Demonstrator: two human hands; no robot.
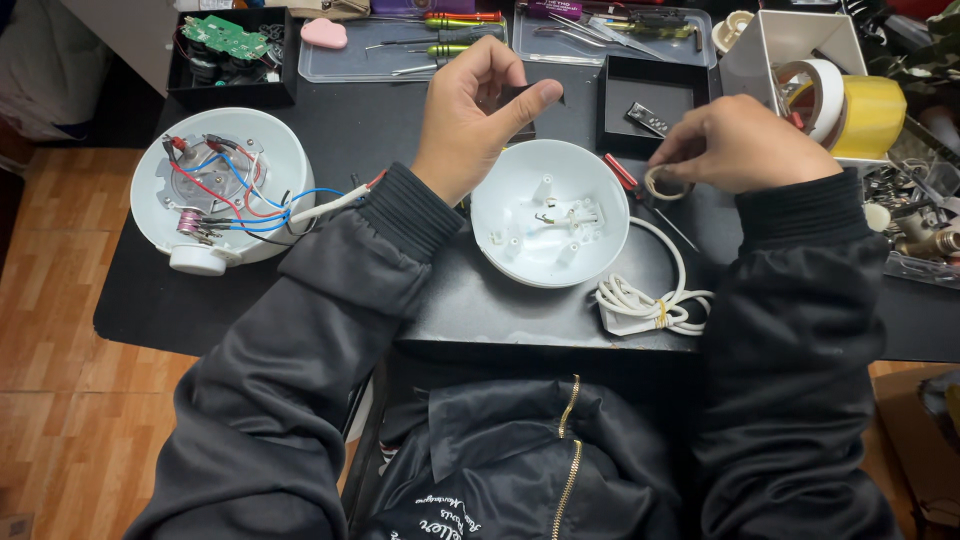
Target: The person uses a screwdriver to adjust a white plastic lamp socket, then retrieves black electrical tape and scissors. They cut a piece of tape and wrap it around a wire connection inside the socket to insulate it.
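My left hand (472, 112) hovers above the black table (400, 120), thumb and fingers pinched around a small dark piece that is mostly hidden. My right hand (735, 145) is closed on a small beige tape ring (664, 183) just right of a white round shell (550, 212), which lies open side up. A second white round housing (222, 190) with red, blue and black wires sits at the left. A coiled white cord (650, 300) runs from the shell toward the table's near edge.
A black tray (655, 100) holds a small metal part. Clear trays (400, 55) with screwdrivers line the back. A black box (232, 55) holds a green circuit board. A white box (800, 50) holds tape rolls. Wooden floor lies left.
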